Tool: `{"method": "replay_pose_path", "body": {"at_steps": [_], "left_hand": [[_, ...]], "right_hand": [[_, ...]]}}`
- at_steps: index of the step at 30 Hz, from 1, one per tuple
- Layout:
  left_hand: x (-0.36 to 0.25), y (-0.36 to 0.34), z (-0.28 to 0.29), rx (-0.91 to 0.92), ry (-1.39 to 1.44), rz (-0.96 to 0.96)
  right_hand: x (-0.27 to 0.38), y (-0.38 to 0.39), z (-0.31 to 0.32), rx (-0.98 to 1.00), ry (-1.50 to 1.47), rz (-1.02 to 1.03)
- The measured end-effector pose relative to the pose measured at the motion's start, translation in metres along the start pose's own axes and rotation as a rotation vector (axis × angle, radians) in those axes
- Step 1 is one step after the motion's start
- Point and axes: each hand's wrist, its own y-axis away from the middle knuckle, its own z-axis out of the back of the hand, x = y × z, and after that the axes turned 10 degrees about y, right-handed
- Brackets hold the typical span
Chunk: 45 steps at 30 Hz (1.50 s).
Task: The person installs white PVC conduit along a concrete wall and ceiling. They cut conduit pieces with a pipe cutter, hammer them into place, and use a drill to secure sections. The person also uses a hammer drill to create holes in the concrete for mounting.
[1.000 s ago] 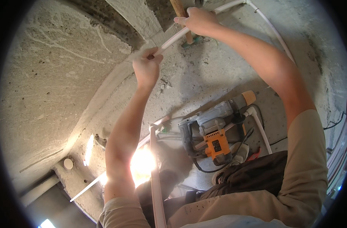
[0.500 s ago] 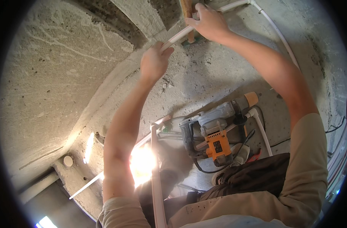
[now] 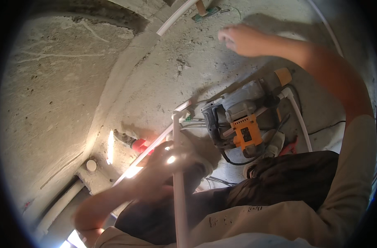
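While the right hand (image 3: 244, 40) hovers at 1 o'clock, fingers loosely curled around nothing, the left hand (image 3: 165, 165) sits blurred at 7 o'clock, against or just beside an upright white pipe (image 3: 180, 206); I cannot tell whether its fingers close on it. That pipe runs from an elbow joint (image 3: 176, 117) near the centre down to 6 o'clock, close to the body, presumably so that it stays within easy reach.

At 12 o'clock, the end of another white pipe (image 3: 176, 17) lies with neither hand on it, apparently supported well enough to need no grip. A wooden-handled tool (image 3: 206, 14) sits just beside it.

The orange and grey drill (image 3: 246, 130) lies at 3 o'clock, beside a shoe (image 3: 275, 142), probably because so bulky a thing rests more steadily on the concrete floor (image 3: 155, 95) than propped upright.
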Motion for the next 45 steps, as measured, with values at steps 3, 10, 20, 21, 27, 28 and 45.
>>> {"method": "replay_pose_path", "body": {"at_steps": [3, 10, 20, 21, 27, 28, 45], "left_hand": [[-0.007, 0.002, -0.002, -0.4, 0.295, -0.205], [-0.034, 0.072, 0.065, -0.883, 0.289, -0.251], [0.01, 0.076, 0.073, -0.979, -0.027, 0.282], [0.024, 0.072, 0.06, -0.838, -0.003, 0.43], [0.063, 0.067, 0.033, -0.855, 0.313, 0.707], [0.055, 0.071, 0.034, -0.941, 0.213, 0.698], [-0.064, 0.151, 0.025, -1.338, -0.365, 0.348]], "right_hand": [[0.031, 0.006, -0.007, 0.241, -0.011, 0.132], [0.163, -0.039, -0.011, 0.345, -0.276, 0.342], [0.271, -0.065, -0.03, 0.05, -0.691, 0.095], [0.274, -0.063, -0.026, 0.027, -0.713, 0.126], [0.303, -0.052, 0.005, -0.057, -1.02, 0.211], [0.304, -0.048, 0.01, -0.083, -1.099, 0.222], [0.281, 0.03, 0.098, 0.323, -1.728, 1.399]]}}
